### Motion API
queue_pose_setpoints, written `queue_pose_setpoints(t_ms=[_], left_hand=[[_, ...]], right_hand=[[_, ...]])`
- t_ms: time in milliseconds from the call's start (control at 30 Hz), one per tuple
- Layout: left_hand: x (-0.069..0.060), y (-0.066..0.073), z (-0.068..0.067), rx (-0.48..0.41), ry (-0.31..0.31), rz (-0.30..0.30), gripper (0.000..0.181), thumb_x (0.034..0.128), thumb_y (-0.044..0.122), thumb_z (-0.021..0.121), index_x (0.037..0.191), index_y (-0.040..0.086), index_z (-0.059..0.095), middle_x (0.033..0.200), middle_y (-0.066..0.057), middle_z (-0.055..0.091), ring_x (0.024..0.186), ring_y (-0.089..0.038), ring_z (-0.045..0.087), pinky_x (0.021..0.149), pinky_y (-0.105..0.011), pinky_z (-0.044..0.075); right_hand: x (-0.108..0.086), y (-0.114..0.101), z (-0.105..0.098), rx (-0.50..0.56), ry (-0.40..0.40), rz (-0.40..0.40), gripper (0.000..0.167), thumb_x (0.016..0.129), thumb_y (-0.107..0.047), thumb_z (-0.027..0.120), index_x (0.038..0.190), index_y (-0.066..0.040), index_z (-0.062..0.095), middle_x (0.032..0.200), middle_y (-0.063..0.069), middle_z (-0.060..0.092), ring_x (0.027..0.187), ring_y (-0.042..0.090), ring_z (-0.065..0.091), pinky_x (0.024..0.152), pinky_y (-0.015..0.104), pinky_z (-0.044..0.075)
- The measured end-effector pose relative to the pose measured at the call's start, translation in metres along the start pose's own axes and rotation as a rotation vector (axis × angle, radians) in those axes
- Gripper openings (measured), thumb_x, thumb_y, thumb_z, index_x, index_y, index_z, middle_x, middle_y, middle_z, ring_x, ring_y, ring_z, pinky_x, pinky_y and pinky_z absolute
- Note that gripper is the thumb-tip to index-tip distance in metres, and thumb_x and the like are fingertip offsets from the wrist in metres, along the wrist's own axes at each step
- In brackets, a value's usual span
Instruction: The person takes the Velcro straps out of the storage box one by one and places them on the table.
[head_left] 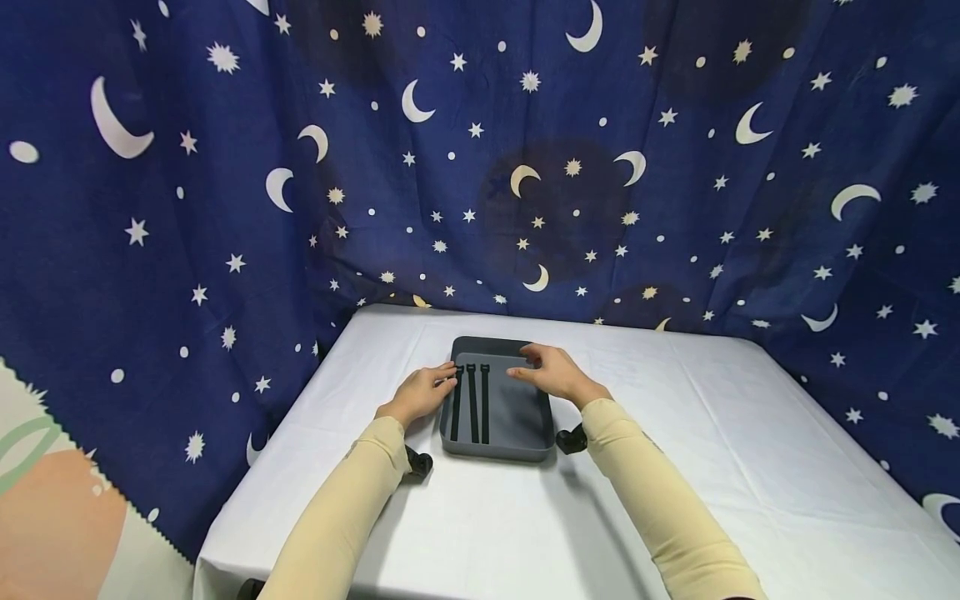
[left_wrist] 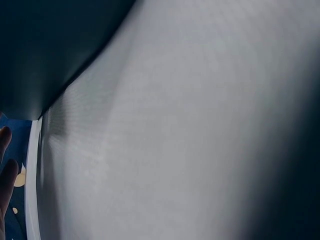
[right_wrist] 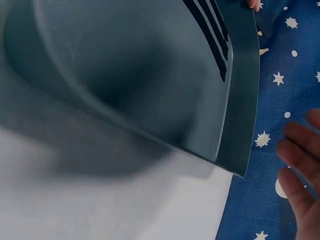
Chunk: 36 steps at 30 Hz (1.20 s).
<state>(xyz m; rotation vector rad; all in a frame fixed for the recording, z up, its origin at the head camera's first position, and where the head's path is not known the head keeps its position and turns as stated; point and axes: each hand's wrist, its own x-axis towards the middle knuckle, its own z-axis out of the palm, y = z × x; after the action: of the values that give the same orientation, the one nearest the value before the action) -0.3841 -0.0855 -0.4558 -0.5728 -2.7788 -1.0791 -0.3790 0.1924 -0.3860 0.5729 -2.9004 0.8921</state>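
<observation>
A dark grey rectangular tray (head_left: 517,417) holds three black straps with small heads, the rightmost strap (head_left: 485,404) near the middle, all lying lengthwise in its left half. The left hand (head_left: 422,393) is at the tray's left rim, fingers loosely bent near the strap heads; whether it touches the rim cannot be told. Above the tray's upper right part is the right hand (head_left: 553,372), fingers spread and holding nothing. In the right wrist view the right hand (right_wrist: 302,160) appears beside the tray (right_wrist: 237,100). Only fingertips of the left hand (left_wrist: 6,175) show in the left wrist view.
The tray stands on a table with a white cloth (head_left: 675,400). Behind and at the left hangs a dark blue curtain (head_left: 480,167) with moons and stars. A patterned cloth (head_left: 60,508) shows at the lower left.
</observation>
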Motion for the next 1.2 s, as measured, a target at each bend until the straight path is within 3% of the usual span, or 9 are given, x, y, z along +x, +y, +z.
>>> queue_pose_setpoints(t_ms=[400, 733, 1200], left_hand=[[0.002, 0.001, -0.002, 0.006, 0.001, 0.014, 0.041, 0.104, 0.025, 0.054, 0.141, 0.006, 0.058, 0.153, -0.006, 0.05, 0.144, -0.034, 0.043, 0.12, -0.05, 0.034], [0.001, -0.001, 0.0, 0.008, 0.0, 0.003, 0.041, 0.1039, 0.025, 0.054, 0.141, 0.008, 0.059, 0.153, -0.005, 0.05, 0.144, -0.03, 0.044, 0.12, -0.048, 0.035], [0.002, -0.002, 0.0, 0.004, -0.014, -0.02, 0.042, 0.1047, 0.028, 0.053, 0.143, 0.01, 0.057, 0.155, -0.002, 0.048, 0.146, -0.029, 0.042, 0.122, -0.047, 0.032]], right_hand=[[0.004, -0.005, 0.007, -0.003, -0.029, 0.023, 0.065, 0.09, -0.045, 0.07, 0.135, 0.0, 0.059, 0.123, 0.022, 0.066, 0.112, 0.032, 0.063, 0.094, 0.047, 0.055], [0.003, -0.009, 0.026, -0.004, -0.039, 0.033, 0.056, 0.092, -0.039, 0.071, 0.128, 0.003, 0.063, 0.115, 0.017, 0.07, 0.103, 0.029, 0.067, 0.09, 0.046, 0.057], [0.004, -0.014, 0.042, -0.001, -0.003, 0.071, 0.048, 0.09, -0.037, 0.074, 0.12, 0.001, 0.069, 0.11, 0.014, 0.072, 0.099, 0.026, 0.068, 0.089, 0.044, 0.057]])
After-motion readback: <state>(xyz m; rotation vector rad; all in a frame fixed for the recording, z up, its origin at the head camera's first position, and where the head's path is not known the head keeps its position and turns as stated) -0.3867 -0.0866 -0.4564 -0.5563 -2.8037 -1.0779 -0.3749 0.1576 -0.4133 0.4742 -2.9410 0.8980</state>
